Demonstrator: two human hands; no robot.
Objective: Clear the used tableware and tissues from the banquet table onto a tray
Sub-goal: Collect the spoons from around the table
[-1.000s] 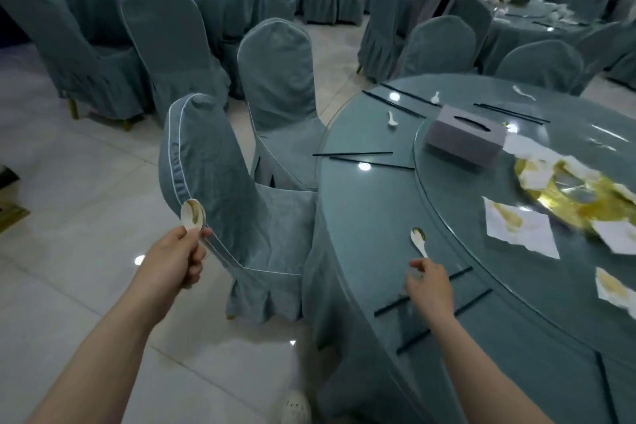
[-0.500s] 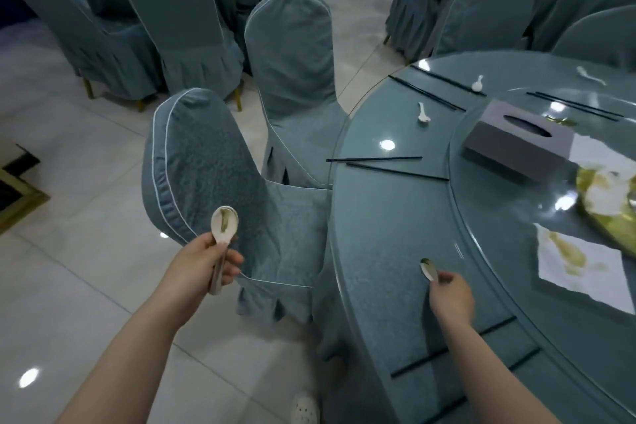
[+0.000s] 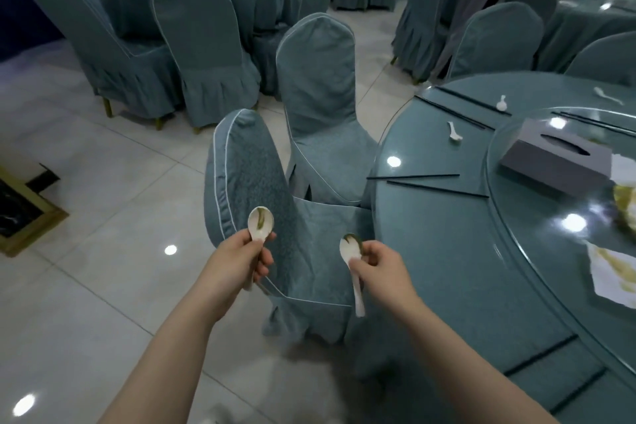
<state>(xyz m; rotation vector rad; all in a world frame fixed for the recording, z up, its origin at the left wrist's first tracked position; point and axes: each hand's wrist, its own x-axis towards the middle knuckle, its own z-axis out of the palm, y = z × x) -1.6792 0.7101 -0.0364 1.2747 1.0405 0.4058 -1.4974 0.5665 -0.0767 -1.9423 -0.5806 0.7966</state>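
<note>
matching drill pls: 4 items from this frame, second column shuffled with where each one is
1. spoon with green streak
2. spoon with dark-smeared bowl
3. tissue box
4. stained tissue

A. on the glass turntable, far side
B. in the left hand
C. on the glass, near right edge of view
D. in the right hand

Pairs: 1-B, 2-D, 3-A, 4-C

Each hand holds a soiled, apparently sauce-smeared spoon.

The right hand has lifted its soiled spoon off the table
</note>
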